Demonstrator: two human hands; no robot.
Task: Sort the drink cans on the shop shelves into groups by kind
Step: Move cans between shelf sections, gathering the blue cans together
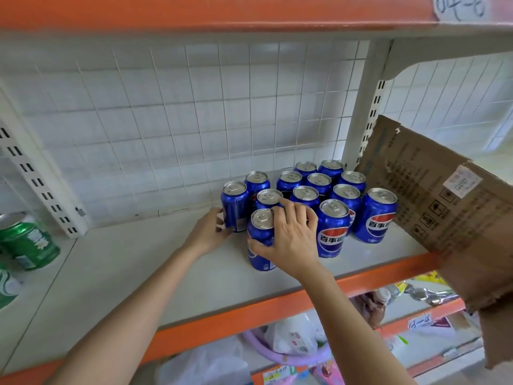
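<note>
Several blue cola cans (333,226) stand upright in a tight cluster on the white shelf (133,262), right of centre. My right hand (291,237) grips the front blue can (259,243) from its right side, fingers over the rim and thumb low on the body. My left hand (209,232) holds the leftmost blue can (235,207) at its lower left side. Green cans (29,241) lie tipped at the far left of the shelf, partly cut off by the frame edge.
A brown cardboard box (449,207) leans at the right end of the shelf, close to the blue cans. A white wire grid (194,120) backs the shelf. An orange shelf edge (277,304) runs along the front, with bagged goods on the lower shelves.
</note>
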